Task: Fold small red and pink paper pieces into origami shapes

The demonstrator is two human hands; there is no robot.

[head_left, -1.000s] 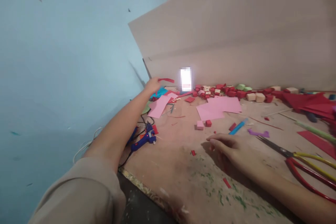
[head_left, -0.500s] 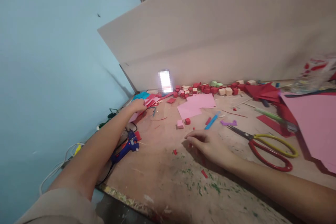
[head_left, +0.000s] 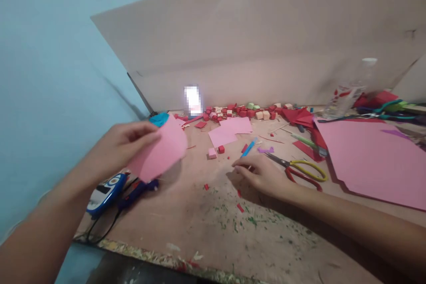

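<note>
A piece of pink paper (head_left: 161,151) with a curved edge hangs above the table's left side, one edge pinched in my left hand (head_left: 135,142). Thumb and fingers of my right hand (head_left: 258,175) are drawn together low over the middle of the table; anything between them is too small or hidden. Just beyond the right hand lie a blue pen-like tool (head_left: 249,147) and a purple strip (head_left: 265,150). Scissors (head_left: 296,169) with one yellow and one red handle rest partly behind the right wrist. A pink block (head_left: 212,153) and a red block (head_left: 221,149) sit close together ahead.
Many small folded blocks (head_left: 244,112) line the back board (head_left: 233,62), near a lit phone (head_left: 193,100). Pink sheets (head_left: 376,164) and a clear bottle (head_left: 349,93) stand right. At left are a glue gun (head_left: 135,194) and a blue-and-white device (head_left: 107,195).
My left hand has come back from the pile at the far left, bringing the pink paper up with it. My right hand keeps its pinched pose. The view has swung right.
</note>
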